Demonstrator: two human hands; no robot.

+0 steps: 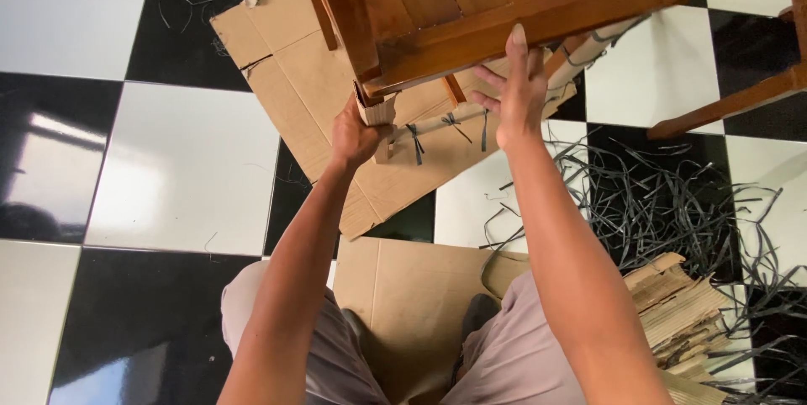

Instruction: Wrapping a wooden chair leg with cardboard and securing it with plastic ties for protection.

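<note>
Left hand [357, 132] clenches cardboard wrap [376, 109] on chair [471, 1] leg; right hand [517, 90] open, flat against seat edge, beside it.

We see a bright, evenly lit scene. Glare appears on the glossy checkered floor [168, 169], strongest as a white reflection at 9 o'clock and a bluish sheen at 7 o'clock. Shadows under the wooden furniture [496, 1] at 12 o'clock are soft. Focus is sharp across the frame. We see mild wide-angle stretching at the edges.
</note>
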